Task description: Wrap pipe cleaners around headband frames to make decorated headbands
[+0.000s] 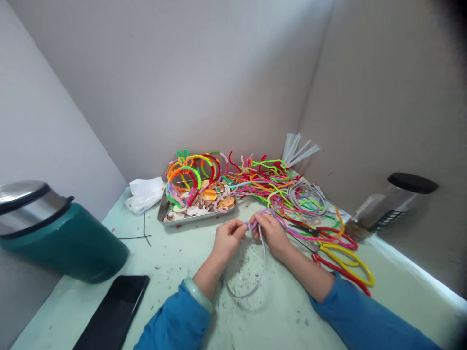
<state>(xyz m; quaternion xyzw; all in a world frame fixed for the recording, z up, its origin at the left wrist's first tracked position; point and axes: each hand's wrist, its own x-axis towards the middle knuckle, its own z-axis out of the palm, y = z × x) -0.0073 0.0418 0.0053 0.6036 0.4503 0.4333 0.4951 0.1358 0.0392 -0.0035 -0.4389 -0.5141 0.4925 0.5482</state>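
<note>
My left hand (230,234) and my right hand (269,231) meet over the table, both closed in a pinch. Between their fingertips is a purple pipe cleaner (251,226), its fuzzy length bent around one end of a white headband (263,265). The headband's curve hangs below my hands, above the tabletop. My left fingers grip the wrapped spot, while my right fingers press on the pipe cleaner and the band beside it. A purple length trails over the back of my right hand. Exactly how the fingers split the hold is partly hidden.
A metal tray (199,219) holds shells and wrapped colourful headbands (186,180). Behind my right hand lies a pipe-cleaner heap (259,170) with a grey coil (308,199). Scissors (343,257) lie right. A green tumbler (73,243), black phone (113,311) and clear jar (394,204) flank the table.
</note>
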